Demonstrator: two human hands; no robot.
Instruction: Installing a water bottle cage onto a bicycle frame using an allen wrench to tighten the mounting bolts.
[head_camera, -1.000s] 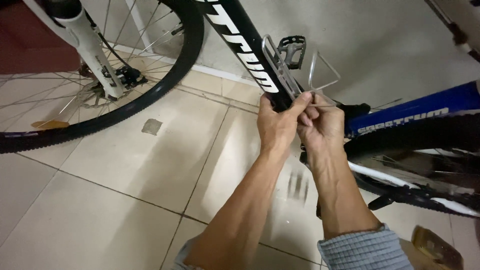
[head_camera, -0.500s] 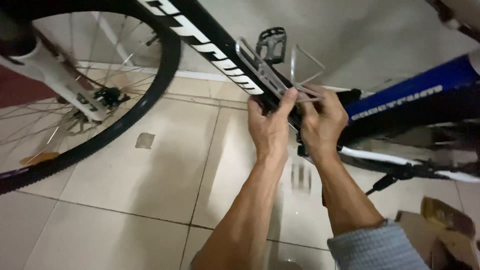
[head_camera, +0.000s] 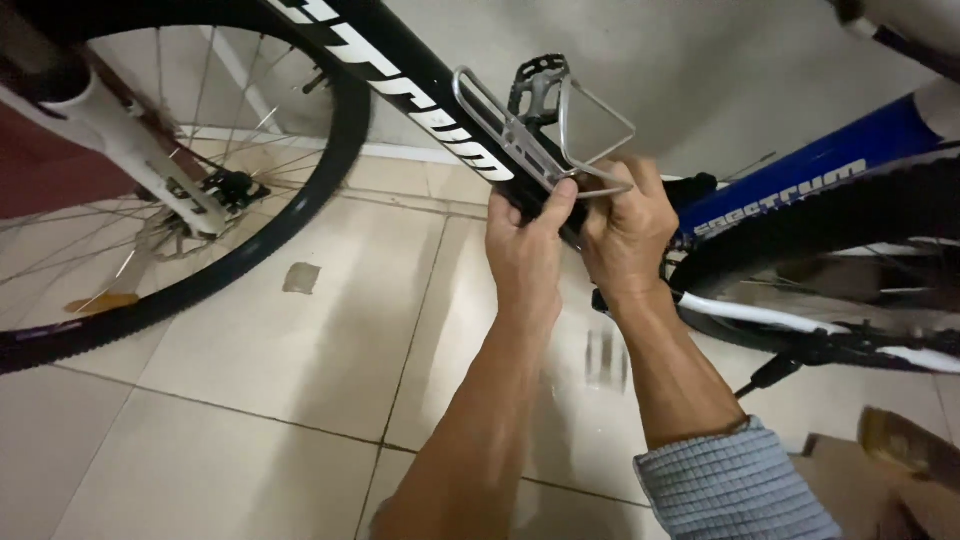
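A black bicycle down tube (head_camera: 400, 70) slants across the top of the head view, with a silver wire bottle cage (head_camera: 545, 125) fixed to it. My left hand (head_camera: 525, 250) grips the tube just below the cage, thumb pressed at the cage's lower end. Beside it, my right hand (head_camera: 628, 230) has its fingers closed around the lower end of the cage. A black pedal (head_camera: 540, 85) shows behind the cage.
The front wheel (head_camera: 190, 270) with white fork (head_camera: 130, 150) and disc brake stands at left on beige floor tiles (head_camera: 280, 380). A second bicycle with a blue frame (head_camera: 800, 185) and black tyre (head_camera: 830, 235) fills the right. A cardboard box (head_camera: 890, 460) sits bottom right.
The view has shifted, so the frame and cage sit a little higher and closer. Both hands stay at the cage's lower end, with only small finger movements.
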